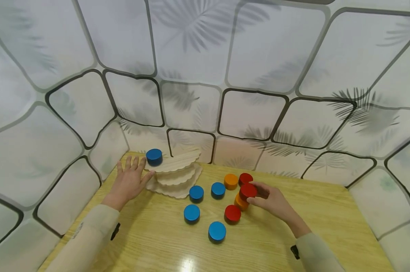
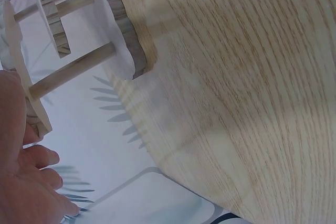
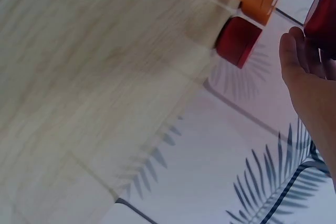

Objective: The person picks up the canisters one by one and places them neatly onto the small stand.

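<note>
A pale wooden tiered stand point(image 1: 177, 177) with scalloped edges stands at the back left, its tiers joined by round posts point(image 2: 73, 70). One blue round block point(image 1: 154, 157) sits on its top tier. My left hand point(image 1: 130, 181) is at the stand's left end, fingers spread and thumb touching the top tier's edge. With fingers and thumb, my right hand point(image 1: 271, 198) grips a red round block point(image 1: 248, 191) above an orange block point(image 1: 240, 203), which it partly covers in the head view. Another red block point(image 1: 246, 178) and an orange block point(image 1: 230, 181) are just behind.
Several blue blocks, including a front one point(image 1: 217, 231) and a left one point(image 1: 191, 214), lie on the wooden table point(image 1: 150, 234). A red block point(image 1: 232, 214) is near the right hand. A patterned wall point(image 1: 252, 113) borders the table's back and left side.
</note>
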The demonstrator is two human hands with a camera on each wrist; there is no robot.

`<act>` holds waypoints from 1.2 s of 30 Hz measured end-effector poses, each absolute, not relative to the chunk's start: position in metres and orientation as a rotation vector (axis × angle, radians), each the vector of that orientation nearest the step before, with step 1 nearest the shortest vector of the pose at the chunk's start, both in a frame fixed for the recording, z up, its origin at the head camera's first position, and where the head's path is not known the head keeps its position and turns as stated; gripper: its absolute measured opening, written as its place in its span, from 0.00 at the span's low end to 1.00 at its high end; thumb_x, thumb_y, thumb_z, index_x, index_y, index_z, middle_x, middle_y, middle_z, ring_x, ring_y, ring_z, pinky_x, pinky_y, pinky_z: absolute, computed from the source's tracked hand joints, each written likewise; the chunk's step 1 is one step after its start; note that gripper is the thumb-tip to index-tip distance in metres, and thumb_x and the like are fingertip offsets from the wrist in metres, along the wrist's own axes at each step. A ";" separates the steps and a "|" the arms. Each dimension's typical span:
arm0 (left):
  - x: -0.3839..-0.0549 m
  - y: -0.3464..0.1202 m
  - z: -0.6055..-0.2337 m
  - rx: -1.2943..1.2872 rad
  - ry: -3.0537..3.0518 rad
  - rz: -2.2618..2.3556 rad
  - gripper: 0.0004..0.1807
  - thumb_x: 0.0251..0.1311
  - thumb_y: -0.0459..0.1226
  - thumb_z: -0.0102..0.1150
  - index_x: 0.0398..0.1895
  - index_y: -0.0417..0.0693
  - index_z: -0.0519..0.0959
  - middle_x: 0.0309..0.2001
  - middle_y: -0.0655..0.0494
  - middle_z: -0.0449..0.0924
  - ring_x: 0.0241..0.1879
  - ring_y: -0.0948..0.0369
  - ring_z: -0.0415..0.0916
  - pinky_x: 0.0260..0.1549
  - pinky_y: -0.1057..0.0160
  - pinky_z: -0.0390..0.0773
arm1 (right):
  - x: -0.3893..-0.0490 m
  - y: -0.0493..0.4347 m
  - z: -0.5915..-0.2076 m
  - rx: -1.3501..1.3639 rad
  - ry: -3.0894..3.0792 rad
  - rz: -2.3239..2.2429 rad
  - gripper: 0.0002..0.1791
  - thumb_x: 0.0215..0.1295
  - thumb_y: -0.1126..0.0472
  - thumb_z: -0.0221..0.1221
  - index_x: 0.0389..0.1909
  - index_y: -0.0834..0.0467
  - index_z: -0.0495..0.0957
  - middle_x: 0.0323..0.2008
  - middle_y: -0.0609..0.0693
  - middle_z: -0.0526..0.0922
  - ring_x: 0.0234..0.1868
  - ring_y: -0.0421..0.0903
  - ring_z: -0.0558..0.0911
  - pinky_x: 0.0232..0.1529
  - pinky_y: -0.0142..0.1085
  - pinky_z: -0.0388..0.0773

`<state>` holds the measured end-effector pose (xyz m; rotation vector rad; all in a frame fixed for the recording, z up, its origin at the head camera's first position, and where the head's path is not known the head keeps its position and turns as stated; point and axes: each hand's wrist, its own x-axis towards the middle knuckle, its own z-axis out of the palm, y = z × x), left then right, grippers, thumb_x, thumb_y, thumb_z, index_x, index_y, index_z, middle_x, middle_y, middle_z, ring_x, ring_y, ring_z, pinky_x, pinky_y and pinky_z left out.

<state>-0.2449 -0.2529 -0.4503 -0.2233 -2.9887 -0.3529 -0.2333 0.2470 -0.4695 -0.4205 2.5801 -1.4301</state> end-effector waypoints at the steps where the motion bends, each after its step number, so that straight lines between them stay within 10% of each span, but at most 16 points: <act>1: -0.245 -0.253 -0.450 -0.222 -2.989 -0.351 0.42 0.82 0.58 0.41 0.82 0.32 0.56 0.79 0.23 0.53 0.80 0.25 0.42 0.72 0.18 0.40 | -0.235 0.244 -0.468 -0.431 2.577 -1.431 0.36 0.67 0.52 0.72 0.73 0.58 0.74 0.64 0.58 0.84 0.63 0.55 0.85 0.55 0.27 0.81; 36: -0.244 -0.252 -0.450 -0.226 -2.965 -0.351 0.43 0.82 0.59 0.42 0.82 0.33 0.57 0.79 0.27 0.56 0.81 0.26 0.42 0.72 0.18 0.40 | -0.281 0.127 -0.440 -0.584 2.519 -1.512 0.34 0.66 0.54 0.73 0.71 0.59 0.76 0.59 0.56 0.87 0.59 0.53 0.86 0.64 0.49 0.82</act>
